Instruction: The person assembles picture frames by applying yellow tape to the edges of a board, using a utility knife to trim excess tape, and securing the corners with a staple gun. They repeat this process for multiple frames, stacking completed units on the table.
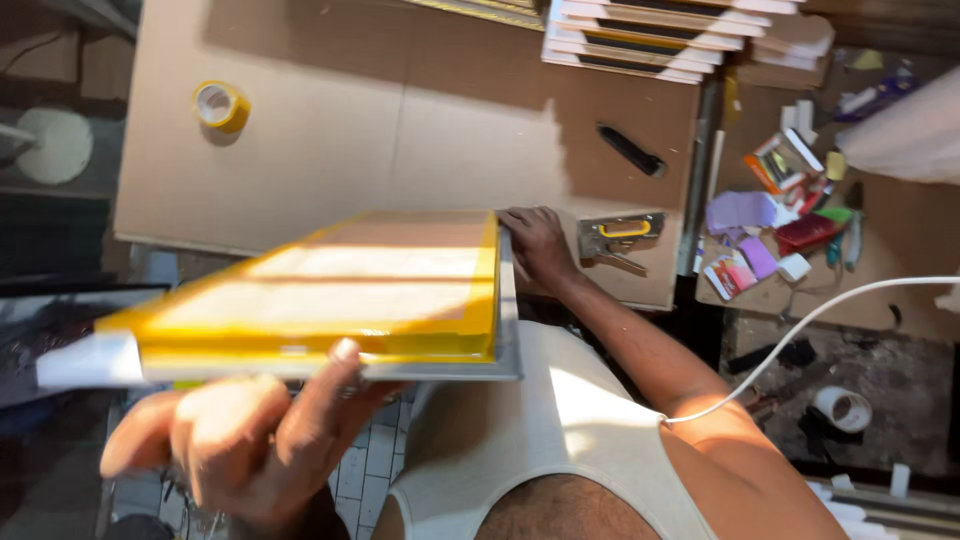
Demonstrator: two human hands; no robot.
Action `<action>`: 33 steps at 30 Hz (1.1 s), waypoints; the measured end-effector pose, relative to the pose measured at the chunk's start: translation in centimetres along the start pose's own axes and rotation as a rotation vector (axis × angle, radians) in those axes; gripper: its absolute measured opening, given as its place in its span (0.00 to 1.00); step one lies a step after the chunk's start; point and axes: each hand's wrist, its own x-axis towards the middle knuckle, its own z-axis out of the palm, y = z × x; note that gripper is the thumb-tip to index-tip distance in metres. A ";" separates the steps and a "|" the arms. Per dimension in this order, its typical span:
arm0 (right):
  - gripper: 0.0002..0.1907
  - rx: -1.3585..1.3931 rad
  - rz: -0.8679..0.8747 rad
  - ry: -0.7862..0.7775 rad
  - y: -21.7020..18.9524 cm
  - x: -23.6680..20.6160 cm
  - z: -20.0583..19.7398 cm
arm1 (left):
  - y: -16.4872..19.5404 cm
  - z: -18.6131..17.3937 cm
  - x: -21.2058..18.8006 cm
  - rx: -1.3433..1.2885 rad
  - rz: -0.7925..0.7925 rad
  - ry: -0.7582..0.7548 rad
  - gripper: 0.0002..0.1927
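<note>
Left hand (245,440) and right hand (535,245) both grip the yellow-taped frame (340,290) above the cardboard table (330,120)

Single view only, worn on the head, looking steeply down over chest and arms. Very close to the flat yellow-taped frame panel (330,290); farther off, the brown cardboard-covered worktable (400,110) running to the upper edge.

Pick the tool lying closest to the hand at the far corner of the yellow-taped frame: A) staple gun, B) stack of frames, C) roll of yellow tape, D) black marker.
A: the staple gun lies on the cardboard right beside the right hand, which grips the frame at its corner.
</note>
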 end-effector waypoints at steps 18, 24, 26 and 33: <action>0.19 -0.612 0.706 0.177 19.2 -12.1 -20.3 | 3.4 5.3 7.0 -0.310 0.033 -0.031 0.18; 0.10 -0.427 0.798 0.148 21.9 -12.8 -21.2 | 3.5 5.4 9.6 -0.294 0.000 -0.071 0.18; 0.10 -0.309 0.958 0.139 22.0 -12.9 -21.6 | 3.5 4.9 11.4 -0.308 0.038 -0.074 0.18; 0.05 -0.291 0.506 0.478 10.5 -3.3 -24.3 | 4.7 5.7 16.2 -0.199 0.209 -0.106 0.20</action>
